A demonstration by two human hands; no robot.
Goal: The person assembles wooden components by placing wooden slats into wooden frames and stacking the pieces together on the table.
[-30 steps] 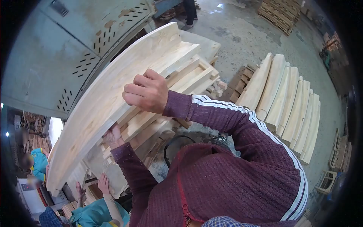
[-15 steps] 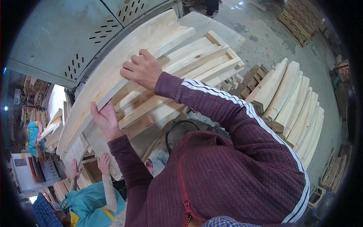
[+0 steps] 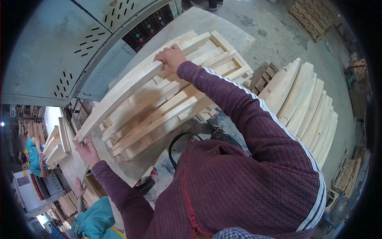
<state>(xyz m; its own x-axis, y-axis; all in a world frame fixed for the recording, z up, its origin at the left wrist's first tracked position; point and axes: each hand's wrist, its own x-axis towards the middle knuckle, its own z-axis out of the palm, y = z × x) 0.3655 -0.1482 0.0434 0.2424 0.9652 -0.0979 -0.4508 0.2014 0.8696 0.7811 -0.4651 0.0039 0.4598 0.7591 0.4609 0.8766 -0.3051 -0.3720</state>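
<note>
A long, curved pale wooden board [image 3: 121, 97] slants across the view above a stack of curved wooden pieces [image 3: 149, 123]. My right hand [image 3: 171, 58] grips the board's near edge toward its upper end, fingers curled over it. At the lower left end, my left hand [image 3: 87, 151] has its thumb and fingers around the board's tip. The stack lies on a pale worktable [image 3: 217, 24], with crosspieces [image 3: 227, 46] at its far right end. Whether the board rests on the stack or is held just above it, I cannot tell.
A grey machine [image 3: 47, 44] with a button panel [image 3: 149, 28] stands behind the table. More curved boards [image 3: 302, 103] are stacked on the right. A co-worker in teal [image 3: 95, 219] is at lower left, another person [image 3: 34, 157] farther back. A fan [image 3: 339, 210] stands lower right.
The board has come down and turned more on edge, uncovering the button panel. My left hand slid down-left to its end; my right hand moved up-right. The nearby co-worker has moved downward.
</note>
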